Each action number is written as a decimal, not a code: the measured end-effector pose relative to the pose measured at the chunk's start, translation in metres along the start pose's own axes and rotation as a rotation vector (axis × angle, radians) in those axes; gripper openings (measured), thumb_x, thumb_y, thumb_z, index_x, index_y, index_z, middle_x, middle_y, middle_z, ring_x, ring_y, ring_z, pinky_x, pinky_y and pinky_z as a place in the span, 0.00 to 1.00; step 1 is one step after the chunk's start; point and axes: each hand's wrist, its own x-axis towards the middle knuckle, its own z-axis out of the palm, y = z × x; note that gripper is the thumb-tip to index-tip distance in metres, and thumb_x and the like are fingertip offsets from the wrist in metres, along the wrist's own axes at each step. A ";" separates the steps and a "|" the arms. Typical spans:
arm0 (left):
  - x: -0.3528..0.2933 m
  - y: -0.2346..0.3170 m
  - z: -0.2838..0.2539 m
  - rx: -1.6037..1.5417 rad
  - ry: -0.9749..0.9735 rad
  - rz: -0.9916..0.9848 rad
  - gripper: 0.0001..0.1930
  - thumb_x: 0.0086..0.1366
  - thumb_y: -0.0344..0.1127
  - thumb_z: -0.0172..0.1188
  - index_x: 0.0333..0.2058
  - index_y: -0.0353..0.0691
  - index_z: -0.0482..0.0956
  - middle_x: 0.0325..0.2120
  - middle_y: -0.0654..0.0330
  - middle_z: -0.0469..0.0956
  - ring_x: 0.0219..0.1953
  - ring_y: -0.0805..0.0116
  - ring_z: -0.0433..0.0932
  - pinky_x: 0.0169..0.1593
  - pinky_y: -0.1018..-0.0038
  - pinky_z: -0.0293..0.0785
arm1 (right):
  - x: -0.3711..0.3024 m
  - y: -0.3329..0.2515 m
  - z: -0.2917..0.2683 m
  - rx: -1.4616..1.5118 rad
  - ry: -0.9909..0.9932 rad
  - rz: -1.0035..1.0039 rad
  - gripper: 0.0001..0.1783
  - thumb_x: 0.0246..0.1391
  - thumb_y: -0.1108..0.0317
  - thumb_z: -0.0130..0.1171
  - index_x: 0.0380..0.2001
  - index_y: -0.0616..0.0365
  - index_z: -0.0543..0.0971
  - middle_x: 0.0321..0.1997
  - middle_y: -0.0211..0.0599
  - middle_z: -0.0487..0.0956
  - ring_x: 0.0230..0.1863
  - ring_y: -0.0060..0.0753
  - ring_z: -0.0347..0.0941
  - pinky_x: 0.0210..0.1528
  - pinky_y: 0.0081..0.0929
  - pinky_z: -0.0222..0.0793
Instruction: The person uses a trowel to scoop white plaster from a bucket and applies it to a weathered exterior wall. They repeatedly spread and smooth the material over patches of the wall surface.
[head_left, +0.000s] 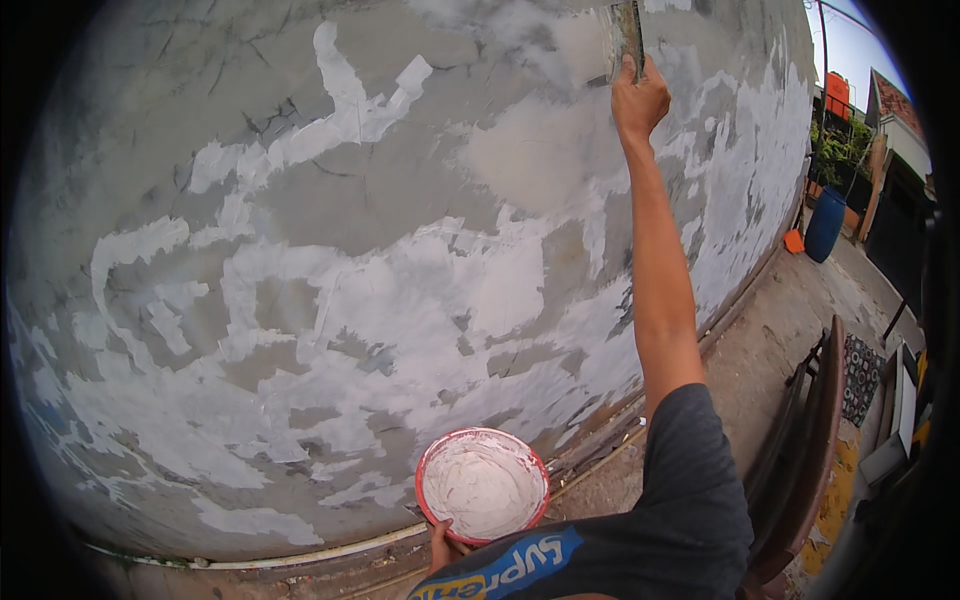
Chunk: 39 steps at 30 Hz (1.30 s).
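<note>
High on the grey wall (330,215), my right hand (641,97) grips a wide putty knife (629,38) at the end of my outstretched arm. Its blade lies against the wall beside a smear of white filler. Low in front of me, my left hand (446,544) holds a red bowl (421,482) by its near edge, thumb over the rim. White putty (485,482) coats the inside of the bowl. Uneven white patches cover much of the wall, with bare grey and dark cracks between them.
A brown bench (815,450) stands on the right, near a patterned mat (860,380). Farther along the wall are a blue barrel (825,224), an orange object (794,241) and plants (838,150). A pale pipe (330,553) runs along the wall's foot.
</note>
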 end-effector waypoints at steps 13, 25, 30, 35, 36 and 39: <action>0.005 0.014 0.002 0.097 -0.048 -0.045 0.34 0.57 0.40 0.52 0.63 0.49 0.52 0.58 0.52 0.64 0.55 0.47 0.70 0.54 0.51 0.71 | -0.073 -0.071 -0.009 0.126 -0.122 -0.592 0.10 0.57 0.70 0.58 0.42 0.54 0.82 0.25 0.36 0.82 0.24 0.34 0.75 0.65 0.44 0.57; 0.022 0.005 -0.040 0.084 -0.030 0.070 0.36 0.55 0.37 0.54 0.64 0.45 0.54 0.59 0.51 0.64 0.59 0.48 0.67 0.60 0.50 0.65 | -0.131 -0.124 0.045 0.078 -0.045 -0.374 0.26 0.54 0.70 0.58 0.56 0.70 0.71 0.55 0.61 0.73 0.61 0.59 0.66 0.69 0.49 0.50; -0.022 0.028 -0.012 0.048 0.050 0.001 0.37 0.55 0.40 0.54 0.64 0.46 0.54 0.59 0.51 0.63 0.58 0.49 0.67 0.57 0.54 0.68 | -0.138 -0.125 0.036 0.037 -0.147 -0.458 0.28 0.50 0.74 0.58 0.55 0.73 0.70 0.55 0.65 0.72 0.61 0.60 0.66 0.67 0.46 0.57; -0.010 0.029 -0.046 0.006 -0.012 0.002 0.34 0.55 0.42 0.55 0.61 0.42 0.57 0.52 0.51 0.71 0.50 0.50 0.73 0.46 0.56 0.73 | -0.152 -0.130 0.010 -0.025 -0.324 -0.597 0.27 0.48 0.77 0.57 0.54 0.74 0.70 0.52 0.63 0.74 0.59 0.58 0.68 0.66 0.45 0.59; -0.003 0.028 -0.055 0.032 -0.011 -0.013 0.34 0.55 0.41 0.55 0.61 0.42 0.57 0.52 0.51 0.71 0.49 0.51 0.73 0.46 0.57 0.73 | -0.152 -0.133 0.005 -0.036 -0.361 -0.619 0.28 0.46 0.78 0.57 0.54 0.75 0.70 0.51 0.64 0.74 0.59 0.58 0.68 0.66 0.45 0.59; -0.008 0.031 -0.046 0.081 0.019 0.036 0.32 0.55 0.39 0.56 0.58 0.39 0.59 0.49 0.51 0.72 0.49 0.53 0.73 0.48 0.61 0.73 | -0.154 -0.130 -0.009 -0.122 -0.494 -0.709 0.29 0.45 0.80 0.57 0.54 0.77 0.68 0.50 0.65 0.75 0.58 0.59 0.69 0.66 0.45 0.58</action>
